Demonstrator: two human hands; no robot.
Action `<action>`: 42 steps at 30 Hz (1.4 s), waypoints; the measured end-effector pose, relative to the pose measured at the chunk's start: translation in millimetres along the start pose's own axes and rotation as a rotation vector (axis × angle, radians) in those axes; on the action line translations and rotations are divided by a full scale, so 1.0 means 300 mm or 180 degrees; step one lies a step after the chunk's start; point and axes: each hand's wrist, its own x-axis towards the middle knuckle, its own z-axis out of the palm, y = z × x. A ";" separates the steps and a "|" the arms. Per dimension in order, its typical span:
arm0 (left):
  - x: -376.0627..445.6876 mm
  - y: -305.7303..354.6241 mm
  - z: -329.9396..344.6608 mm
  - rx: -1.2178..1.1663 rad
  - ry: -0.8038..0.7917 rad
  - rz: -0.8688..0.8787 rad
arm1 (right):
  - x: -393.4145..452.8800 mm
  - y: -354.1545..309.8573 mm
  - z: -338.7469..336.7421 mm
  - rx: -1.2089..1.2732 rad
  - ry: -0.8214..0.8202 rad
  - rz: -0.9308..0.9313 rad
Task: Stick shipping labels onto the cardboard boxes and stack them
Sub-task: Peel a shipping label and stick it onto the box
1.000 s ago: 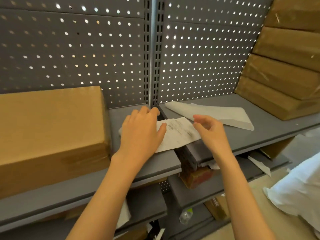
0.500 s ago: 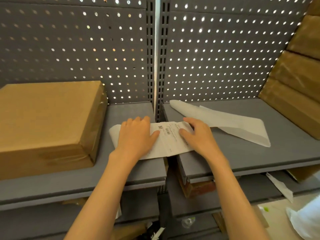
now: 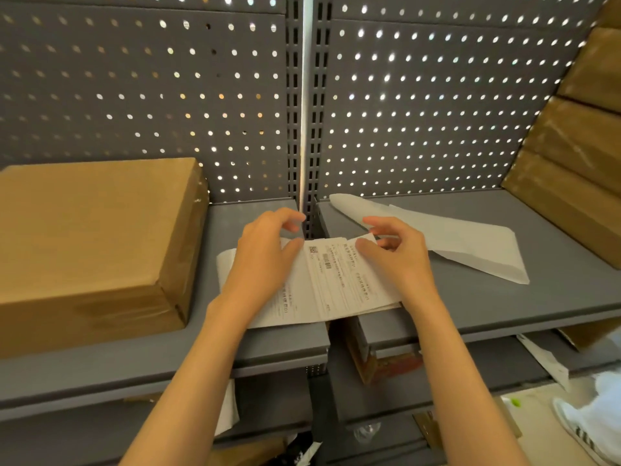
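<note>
A stack of white printed shipping labels (image 3: 336, 284) lies across the gap between two grey shelves. My left hand (image 3: 265, 260) rests on its left part, thumb pressing the top sheet and fingers curled above the far edge. At the far right corner my right hand (image 3: 396, 253) pinches the top label between thumb and fingers. On the left shelf sits a cardboard box (image 3: 94, 243) with no label on its visible faces. Several cardboard boxes (image 3: 578, 136) lean stacked at the right.
Peeled white backing paper (image 3: 447, 240) lies on the right shelf (image 3: 504, 297) behind my right hand. A perforated grey back panel (image 3: 420, 105) closes the shelves. Lower shelves hold paper scraps and a box; a white shoe (image 3: 584, 432) shows at the bottom right.
Both hands have shifted from lying flat on the labels to working the far edge. My right hand now pinches the top label's corner, and my left hand's fingers have curled up.
</note>
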 end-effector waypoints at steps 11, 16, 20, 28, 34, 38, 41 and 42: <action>0.016 0.065 -0.067 -0.1020 0.0242 0.0452 | -0.052 -0.150 0.048 -0.0275 -0.1063 -0.0937; 0.003 0.019 -0.107 -0.0616 0.0163 0.0365 | -0.041 -0.151 0.031 0.0031 -0.0950 -0.0917; 0.001 -0.017 -0.125 -0.0613 0.0066 0.0356 | -0.040 -0.162 0.031 0.0120 -0.0934 -0.0879; 0.006 -0.033 -0.118 -0.0850 0.0086 0.0320 | -0.033 -0.158 0.027 0.1112 -0.1055 -0.0455; 0.013 -0.001 -0.123 -0.0862 -0.0445 0.0614 | -0.027 -0.161 0.023 0.1094 -0.1175 -0.0431; 0.024 0.036 -0.119 -0.0890 -0.0675 0.0927 | -0.028 -0.165 0.026 0.1207 -0.1386 -0.0333; 0.029 0.045 -0.112 -0.0800 -0.0649 0.1055 | -0.025 -0.163 0.022 0.1234 -0.1430 -0.0302; 0.031 0.046 -0.111 -0.0787 -0.0639 0.1070 | -0.022 -0.162 0.019 0.1200 -0.1424 -0.0295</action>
